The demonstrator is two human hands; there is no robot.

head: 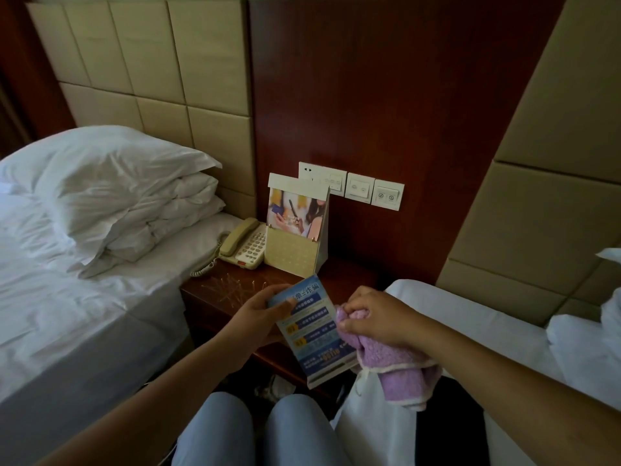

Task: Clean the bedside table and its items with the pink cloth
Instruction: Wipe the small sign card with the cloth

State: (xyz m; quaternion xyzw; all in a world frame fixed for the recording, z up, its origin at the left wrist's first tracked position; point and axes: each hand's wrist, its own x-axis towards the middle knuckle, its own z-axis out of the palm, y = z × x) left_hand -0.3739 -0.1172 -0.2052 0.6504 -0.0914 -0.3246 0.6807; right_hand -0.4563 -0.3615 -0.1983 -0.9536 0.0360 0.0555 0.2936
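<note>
White bedding (84, 297) fills the 9 o'clock side, with a cream telephone (243, 245) and a standing desk calendar (297, 237) at the back of the dark wooden bedside table (215, 294), near 12 o'clock from the hands. The left hand (258, 317) holds a blue printed card (311, 327) by its left edge, thumb curled over the face, tilted up above the table's front. At 3 o'clock of the card, the right hand (376, 316) is bunched round the pink cloth (396, 361), which touches the card's right edge and hangs below the wrist.

The step looks like wiping the card. Doing it well likely means bracing the card firmly from behind, drawing the cloth flat across the face in one direction, then turning it for the back, with light pressure so it does not crease.

Both forearms reach in from 6 o'clock, converging over the knees; the right wrist bends inward towards the card.
</note>
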